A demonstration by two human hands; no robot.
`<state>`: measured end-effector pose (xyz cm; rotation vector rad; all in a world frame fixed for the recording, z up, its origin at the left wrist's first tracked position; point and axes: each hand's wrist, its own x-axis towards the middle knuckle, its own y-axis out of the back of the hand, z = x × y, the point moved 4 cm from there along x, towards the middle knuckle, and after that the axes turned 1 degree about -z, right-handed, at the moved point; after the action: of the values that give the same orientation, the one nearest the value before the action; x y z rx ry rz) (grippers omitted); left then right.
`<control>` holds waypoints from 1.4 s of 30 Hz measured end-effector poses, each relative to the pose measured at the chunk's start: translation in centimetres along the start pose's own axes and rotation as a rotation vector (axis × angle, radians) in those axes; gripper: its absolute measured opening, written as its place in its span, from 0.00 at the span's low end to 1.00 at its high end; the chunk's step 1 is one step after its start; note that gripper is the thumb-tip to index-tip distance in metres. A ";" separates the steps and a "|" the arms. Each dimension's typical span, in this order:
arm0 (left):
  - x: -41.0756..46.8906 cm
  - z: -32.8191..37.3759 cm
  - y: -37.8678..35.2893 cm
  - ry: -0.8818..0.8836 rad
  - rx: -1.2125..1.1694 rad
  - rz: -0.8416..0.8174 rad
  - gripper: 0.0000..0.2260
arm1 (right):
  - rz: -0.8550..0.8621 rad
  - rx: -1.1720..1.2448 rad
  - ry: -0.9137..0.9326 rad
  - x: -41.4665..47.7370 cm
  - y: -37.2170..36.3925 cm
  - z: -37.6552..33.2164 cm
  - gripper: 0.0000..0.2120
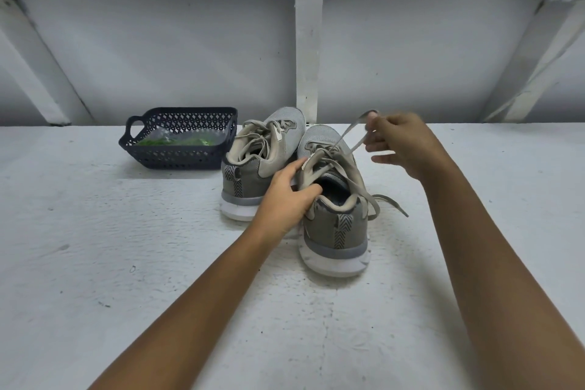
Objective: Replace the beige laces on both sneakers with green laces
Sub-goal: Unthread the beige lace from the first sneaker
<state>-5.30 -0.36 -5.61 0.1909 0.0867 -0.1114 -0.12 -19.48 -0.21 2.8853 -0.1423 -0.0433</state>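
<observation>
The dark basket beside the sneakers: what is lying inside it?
Inside the basket lie what look like the green laces, wrapped in clear plastic. The basket's front wall covers their lower part, so how many there are cannot be seen.

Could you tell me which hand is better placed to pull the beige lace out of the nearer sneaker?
The right hand: it pinches the lace above the nearer sneaker, while the left hand grips that sneaker's opening, steadying it.
</observation>
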 end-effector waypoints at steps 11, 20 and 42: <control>0.1 -0.1 -0.1 0.001 -0.002 0.003 0.32 | 0.043 0.041 0.028 0.1 0.0 -0.2 0.12; 0.1 0.1 -0.1 -0.014 0.015 0.006 0.32 | -0.247 -0.313 0.036 -0.7 -1.6 0.0 0.10; 0.0 0.2 -0.1 -0.031 -0.007 0.008 0.29 | 0.063 -0.023 -0.003 0.2 -0.2 0.4 0.12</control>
<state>-5.32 -0.47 -5.38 0.1829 0.0554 -0.1062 0.05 -19.36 -0.63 2.8555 -0.2316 -0.0377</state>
